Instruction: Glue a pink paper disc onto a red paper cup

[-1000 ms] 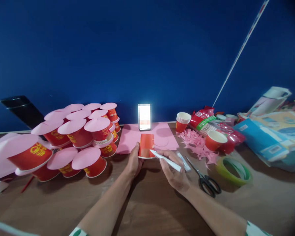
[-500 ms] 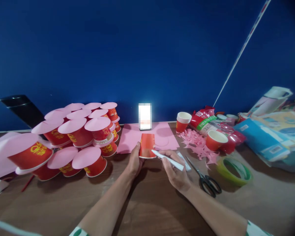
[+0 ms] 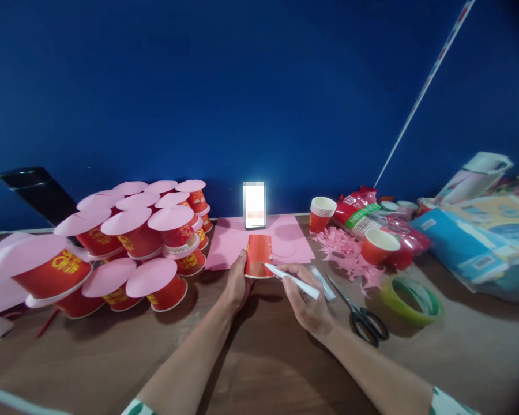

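My left hand (image 3: 237, 285) grips a red paper cup (image 3: 258, 252) from its left side. The cup is upside down, its white rim low and toward me. In my right hand (image 3: 308, 305) is a slim white pen (image 3: 294, 280), its tip pointing left at the cup's right side; whether it touches the cup I cannot tell. Just right of that hand lie a small white strip (image 3: 323, 283) and black-handled scissors (image 3: 369, 327). Behind the cup are pink paper sheets (image 3: 225, 242), with a lit phone (image 3: 255, 206) standing upright on them.
At left stand several upside-down red cups (image 3: 132, 237) topped with pink discs, some stacked. To the right are a cup stack (image 3: 321, 216), pink scraps (image 3: 350, 259), a single cup (image 3: 379, 248), a tape roll (image 3: 410, 300) and a blue package (image 3: 458, 236). A blue wall (image 3: 259, 104) rises behind.
The pen's tip has shifted very slightly left along the cup. Both hands otherwise keep the same hold, and the other things stay put.
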### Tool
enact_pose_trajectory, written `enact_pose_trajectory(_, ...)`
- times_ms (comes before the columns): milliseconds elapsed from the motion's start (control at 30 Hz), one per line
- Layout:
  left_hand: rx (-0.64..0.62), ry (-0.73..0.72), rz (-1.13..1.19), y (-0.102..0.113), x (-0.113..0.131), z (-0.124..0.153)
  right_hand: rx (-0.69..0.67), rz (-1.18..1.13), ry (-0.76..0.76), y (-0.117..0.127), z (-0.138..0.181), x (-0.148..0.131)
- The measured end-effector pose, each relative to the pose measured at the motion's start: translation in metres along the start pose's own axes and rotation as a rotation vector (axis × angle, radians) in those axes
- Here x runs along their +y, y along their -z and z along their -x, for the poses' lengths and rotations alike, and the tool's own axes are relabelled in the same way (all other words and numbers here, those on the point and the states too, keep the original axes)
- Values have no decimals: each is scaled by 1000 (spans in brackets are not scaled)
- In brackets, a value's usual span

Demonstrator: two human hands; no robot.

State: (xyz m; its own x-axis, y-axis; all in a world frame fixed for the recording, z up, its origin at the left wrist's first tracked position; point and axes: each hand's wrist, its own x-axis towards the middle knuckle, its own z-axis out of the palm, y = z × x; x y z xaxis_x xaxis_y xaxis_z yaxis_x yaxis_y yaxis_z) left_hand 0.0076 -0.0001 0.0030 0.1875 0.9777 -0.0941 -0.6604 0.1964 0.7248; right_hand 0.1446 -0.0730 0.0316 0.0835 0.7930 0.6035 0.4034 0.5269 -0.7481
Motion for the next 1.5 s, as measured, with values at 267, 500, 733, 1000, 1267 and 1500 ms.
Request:
enact_pose_trajectory(267,-23,2,-3,-1,0,0,6,-7,-6,-1,2,5)
enact_pose_trajectory(500,-15,-21,-17,-4,1,2,2,-31,-14,-1,2,4)
enact_pose_trajectory(733,4,-46,-40,-1,-2,-2,-30,-12,-3,0,2,3)
enact_pose_trajectory(1000,-17,-61,-77,1,-3,-2,-62,-9,14,-1,2,4)
enact_pose_trajectory(1267,-38,-90,-101,4,-6,-5,-65,-13,18,-1,2,3)
enact_pose_trajectory(1500,-31,-89,-101,4,-6,-5,-50,-24,8,0,1,2)
